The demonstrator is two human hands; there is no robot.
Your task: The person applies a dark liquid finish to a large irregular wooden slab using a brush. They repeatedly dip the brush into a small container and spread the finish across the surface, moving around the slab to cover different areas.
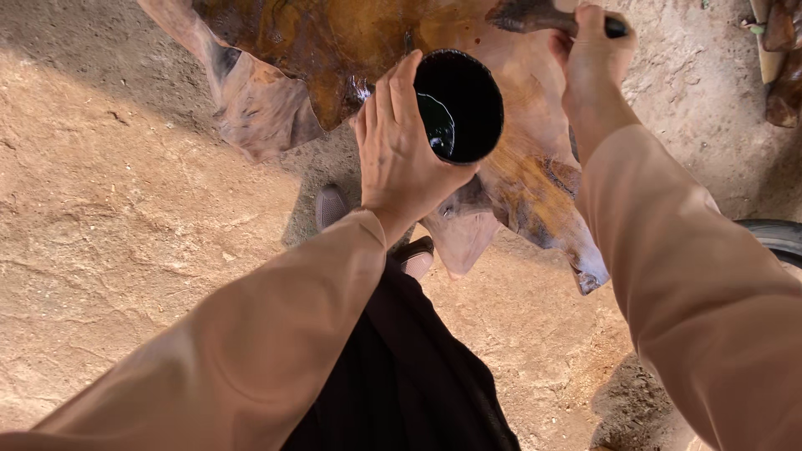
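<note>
Two hands work above an irregular wooden slab (334,50) — glossy, amber-brown, paler at its edges, standing over the earth floor (125,209). The left hand (401,150) wraps a round black cup (459,104) of dark liquid; the right hand (593,50) closes on a dark-handled brush (543,17) touching the slab's top.

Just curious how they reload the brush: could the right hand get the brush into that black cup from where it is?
Probably yes. The cup in the left hand has its open mouth facing up, and nothing lies between it and the right hand holding the brush.
</note>
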